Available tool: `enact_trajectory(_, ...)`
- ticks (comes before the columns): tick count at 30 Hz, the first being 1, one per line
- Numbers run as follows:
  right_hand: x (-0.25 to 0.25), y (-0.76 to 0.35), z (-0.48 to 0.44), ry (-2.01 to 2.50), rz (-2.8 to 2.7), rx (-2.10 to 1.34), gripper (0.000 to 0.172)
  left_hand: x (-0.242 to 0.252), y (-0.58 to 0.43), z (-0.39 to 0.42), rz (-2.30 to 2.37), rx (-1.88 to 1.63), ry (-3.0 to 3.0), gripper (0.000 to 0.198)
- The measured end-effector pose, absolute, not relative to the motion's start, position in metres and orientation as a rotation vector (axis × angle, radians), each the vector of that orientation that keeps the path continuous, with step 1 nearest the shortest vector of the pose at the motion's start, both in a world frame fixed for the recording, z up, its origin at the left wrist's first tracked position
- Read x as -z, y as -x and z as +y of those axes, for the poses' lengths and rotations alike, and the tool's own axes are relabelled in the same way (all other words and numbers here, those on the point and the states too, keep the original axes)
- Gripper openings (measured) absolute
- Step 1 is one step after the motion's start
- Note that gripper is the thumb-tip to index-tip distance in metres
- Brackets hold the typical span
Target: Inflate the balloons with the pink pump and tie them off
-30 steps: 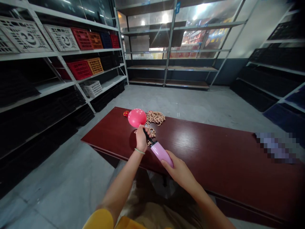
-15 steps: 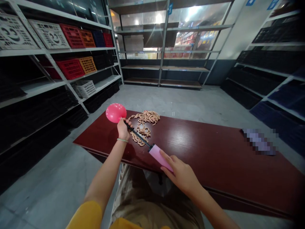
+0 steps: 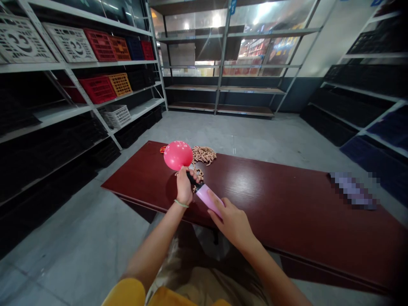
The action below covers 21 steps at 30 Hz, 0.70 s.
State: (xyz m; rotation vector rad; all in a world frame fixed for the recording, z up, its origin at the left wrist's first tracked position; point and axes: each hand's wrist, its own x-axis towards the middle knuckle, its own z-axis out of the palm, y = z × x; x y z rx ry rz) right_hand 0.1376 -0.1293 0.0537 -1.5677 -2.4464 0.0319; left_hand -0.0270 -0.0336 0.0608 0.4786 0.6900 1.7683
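A pink balloon pump (image 3: pixel 209 200) slants across the front of the table between my two hands. My left hand (image 3: pixel 185 185) is closed round its black handle end, and a partly inflated pink-red balloon (image 3: pixel 178 155) with pale marks stands at that end, above my thumb. My right hand (image 3: pixel 231 221) grips the pink barrel from the right. The black rod is pushed in, so handle and barrel sit close together. How the balloon's neck is held is hidden by my left fingers. Behind my hands lies a heap of tan balloons or cord (image 3: pixel 204 155), partly covered by the balloon.
The dark red table (image 3: pixel 270 204) stretches to the right, with a blurred purple packet (image 3: pixel 352 190) near its far right end. A small red item (image 3: pixel 162 149) lies behind the balloon. Shelving with crates (image 3: pixel 119 83) stands left; more racks (image 3: pixel 255 89) stand behind.
My left hand has moved right with the handle and balloon, sliding the black rod into the pink barrel. The small red item now shows behind the balloon. The view has shifted slightly.
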Motion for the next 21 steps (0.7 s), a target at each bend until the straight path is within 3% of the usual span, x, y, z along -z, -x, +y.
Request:
enact_trajectory(13,-0.074,-0.133,-0.133,1.401,-2.446,0.050,0.056,-0.123,0.122,0.006,0.736,-1.966,-0.447,0.020)
enact_trajectory(21,-0.065,-0.131,-0.129,1.468,-2.425,0.104,0.055,-0.099,0.063,-0.020,0.704,-1.893,-0.483,0.021)
